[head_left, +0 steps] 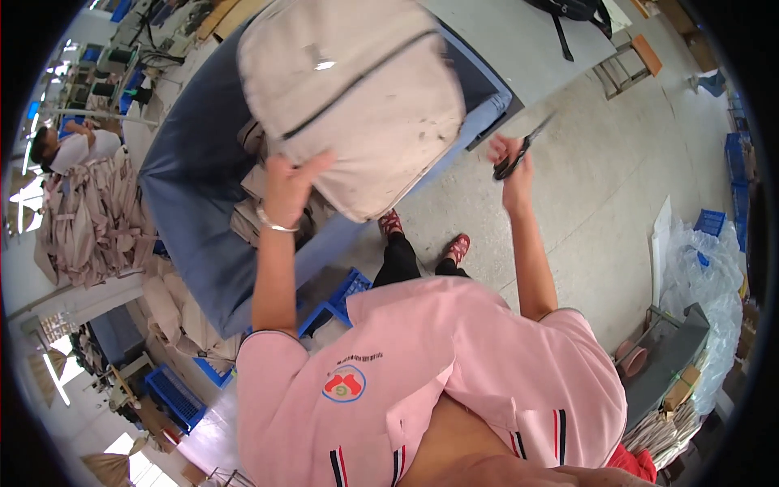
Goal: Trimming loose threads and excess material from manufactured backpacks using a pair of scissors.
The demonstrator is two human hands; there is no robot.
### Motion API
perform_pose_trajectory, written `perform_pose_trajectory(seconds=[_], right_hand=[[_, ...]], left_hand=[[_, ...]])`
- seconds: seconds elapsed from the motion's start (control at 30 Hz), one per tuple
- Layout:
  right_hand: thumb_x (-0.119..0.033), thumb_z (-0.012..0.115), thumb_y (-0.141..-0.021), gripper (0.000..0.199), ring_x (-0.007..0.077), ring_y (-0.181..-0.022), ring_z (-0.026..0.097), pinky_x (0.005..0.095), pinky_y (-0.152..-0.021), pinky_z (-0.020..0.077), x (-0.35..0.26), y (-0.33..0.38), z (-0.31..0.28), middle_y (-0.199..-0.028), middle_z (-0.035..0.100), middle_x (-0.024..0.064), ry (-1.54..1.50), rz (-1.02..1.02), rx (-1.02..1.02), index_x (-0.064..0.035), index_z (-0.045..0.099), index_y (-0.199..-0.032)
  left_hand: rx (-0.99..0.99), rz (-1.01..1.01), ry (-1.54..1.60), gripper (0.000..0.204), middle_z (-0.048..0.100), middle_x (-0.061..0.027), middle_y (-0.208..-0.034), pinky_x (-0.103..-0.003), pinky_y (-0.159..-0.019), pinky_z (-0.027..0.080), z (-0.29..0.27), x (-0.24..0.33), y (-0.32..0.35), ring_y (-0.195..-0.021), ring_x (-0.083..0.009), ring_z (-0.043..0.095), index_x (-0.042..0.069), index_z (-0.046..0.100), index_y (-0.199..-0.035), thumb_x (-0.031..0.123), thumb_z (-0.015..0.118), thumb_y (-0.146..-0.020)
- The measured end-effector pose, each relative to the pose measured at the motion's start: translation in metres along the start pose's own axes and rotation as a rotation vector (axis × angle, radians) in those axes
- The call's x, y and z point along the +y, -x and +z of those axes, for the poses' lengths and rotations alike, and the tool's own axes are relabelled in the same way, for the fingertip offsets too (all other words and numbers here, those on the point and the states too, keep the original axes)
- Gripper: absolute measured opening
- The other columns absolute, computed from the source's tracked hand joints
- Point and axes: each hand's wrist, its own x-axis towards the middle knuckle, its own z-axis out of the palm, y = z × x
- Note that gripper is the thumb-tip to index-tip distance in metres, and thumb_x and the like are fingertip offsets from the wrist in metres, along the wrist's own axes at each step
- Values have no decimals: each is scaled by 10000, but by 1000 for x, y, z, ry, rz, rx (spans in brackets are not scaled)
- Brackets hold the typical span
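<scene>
Left hand [290,187] grips beige bag [389,134] by its near edge; bag's ahead-right of it, broad face up. Right hand [513,165] holds scissors [529,143], pointing ahead-right. I'd keep them clear (likely nicks easily). Long axis: ahead-left to near-right, crossing dark strip [361,82].

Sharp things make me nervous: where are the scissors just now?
In the head view, the scissors are in the person's right hand, to the right of the beige bag.
</scene>
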Motion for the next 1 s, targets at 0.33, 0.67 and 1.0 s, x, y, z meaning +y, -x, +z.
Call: perform_pose_trajectory(seconds=[0.33,0.67,1.0], right_hand=[[-453,497,-973,590,259,-1258,492,438,-1059,403,28,9,-131,-1347,525,139,-507,-93,-209,-23,442,-1372],[-213,601,-951,168,81,-709,539,251,-599,419,28,43,-34,-882,603,-19,62,170,102,-75,550,-1033],[-231,827,-739,344,79,-644,474,237,-593,398,46,3,46,-747,534,-31,603,11,-43,-26,604,-901]], left_hand=[[-273,598,-348,439,668,-136,-985,-369,-746,533,208,26,94,-905,-331,654,56,693,-1076,61,679,-637],[162,-271,162,309,699,-26,-891,-273,-694,488,83,-74,61,-769,-64,575,-16,702,-955,269,747,-844],[346,-445,321,362,646,-28,-1099,-250,-837,454,17,-162,59,-934,-84,564,-55,625,-1160,218,672,-926]])
